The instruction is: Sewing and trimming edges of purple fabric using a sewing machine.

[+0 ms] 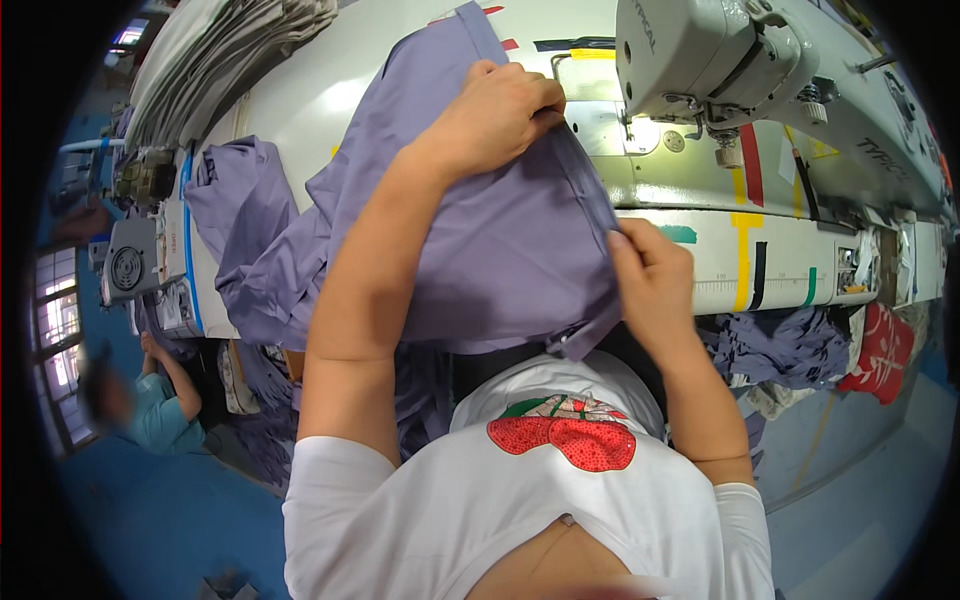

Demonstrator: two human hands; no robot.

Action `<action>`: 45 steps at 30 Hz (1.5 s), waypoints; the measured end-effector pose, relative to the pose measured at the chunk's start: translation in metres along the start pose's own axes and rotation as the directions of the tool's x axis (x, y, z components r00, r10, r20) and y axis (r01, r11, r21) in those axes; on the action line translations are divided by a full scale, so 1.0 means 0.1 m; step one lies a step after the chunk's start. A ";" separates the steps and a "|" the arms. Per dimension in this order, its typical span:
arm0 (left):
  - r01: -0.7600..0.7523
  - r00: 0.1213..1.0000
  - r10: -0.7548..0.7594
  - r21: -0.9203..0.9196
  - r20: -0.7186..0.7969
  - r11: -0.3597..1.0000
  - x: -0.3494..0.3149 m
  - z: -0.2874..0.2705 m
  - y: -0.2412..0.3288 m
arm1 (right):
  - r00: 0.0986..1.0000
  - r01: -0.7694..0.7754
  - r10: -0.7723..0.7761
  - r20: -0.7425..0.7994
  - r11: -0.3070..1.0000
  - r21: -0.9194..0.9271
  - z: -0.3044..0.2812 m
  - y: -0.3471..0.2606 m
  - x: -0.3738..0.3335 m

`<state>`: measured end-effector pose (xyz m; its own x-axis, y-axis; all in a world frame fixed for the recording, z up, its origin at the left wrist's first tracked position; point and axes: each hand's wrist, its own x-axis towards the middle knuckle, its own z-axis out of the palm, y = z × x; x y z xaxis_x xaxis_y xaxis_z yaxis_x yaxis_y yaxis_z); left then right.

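A large piece of purple-grey fabric (450, 260) lies across the sewing table in front of me, with a folded, seamed edge running down its right side. My left hand (500, 115) is closed on the upper part of that edge, its fingers bent over the cloth. Lower down, my right hand (650, 280) pinches the same edge between thumb and fingers. The fabric hangs over the table's front edge near my lap. Just beyond the hands, to the right, stands a white sewing machine (700, 60); its needle area is apart from the cloth.
A thick stack of grey cloth pieces (215, 65) sits at the upper left. More purple fabric (780, 348) is heaped below the table at right, beside a red bag (885, 355). Coloured tape strips (742, 260) mark the table. A co-worker (150, 400) sits at far left.
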<state>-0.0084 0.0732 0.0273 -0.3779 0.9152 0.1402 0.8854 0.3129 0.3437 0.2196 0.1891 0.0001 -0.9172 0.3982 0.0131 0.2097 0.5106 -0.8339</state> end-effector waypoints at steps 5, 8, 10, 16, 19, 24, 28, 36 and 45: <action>-0.074 0.990 0.077 0.026 -0.116 0.997 -0.05 0.35 -0.05 | 0.945 -0.305 0.325 0.036 0.914 -0.266 -0.36 -0.06 0.10; -0.103 0.903 0.122 0.068 -0.411 0.992 0.01 0.47 0.00 | 0.944 0.166 -0.281 -0.172 0.856 -0.489 -0.30 0.11 0.10; -0.105 0.827 0.118 0.055 -0.550 0.993 0.00 0.45 0.10 | 0.918 0.247 -0.357 -0.170 0.853 -0.460 -0.22 0.09 0.13; 0.081 0.992 -0.097 -0.182 -0.079 0.980 -0.48 0.44 0.38 | 0.821 0.497 -0.570 -0.041 0.747 -0.441 0.09 -0.02 0.33; -0.137 0.939 0.066 -0.190 -0.338 0.972 -0.64 0.63 0.38 | 0.848 0.434 -0.530 -0.014 0.708 -0.557 0.09 -0.03 0.41; -0.147 0.934 0.089 -0.145 -0.347 0.979 -0.70 0.62 0.40 | 0.820 0.468 -0.565 0.093 0.568 -0.677 0.18 -0.08 0.47; -0.168 0.934 0.102 -0.168 -0.342 0.972 -0.70 0.64 0.38 | 0.823 0.470 -0.515 0.241 0.378 -0.798 0.19 -0.15 0.57; -0.133 0.935 0.055 -0.203 -0.350 0.970 -0.73 0.65 0.37 | 0.856 0.495 -0.482 0.185 0.664 -0.561 0.04 -0.22 0.56; -0.098 0.947 0.011 -0.254 -0.322 0.962 -0.74 0.68 0.33 | 0.826 0.477 -0.488 0.281 0.341 -0.810 0.25 -0.15 0.70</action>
<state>0.0667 0.0329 -0.0348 -0.4353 0.7877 0.4359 0.8202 0.1473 0.5529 0.1434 0.1905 0.0003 -0.9554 -0.1343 0.2630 -0.0915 0.9814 0.1689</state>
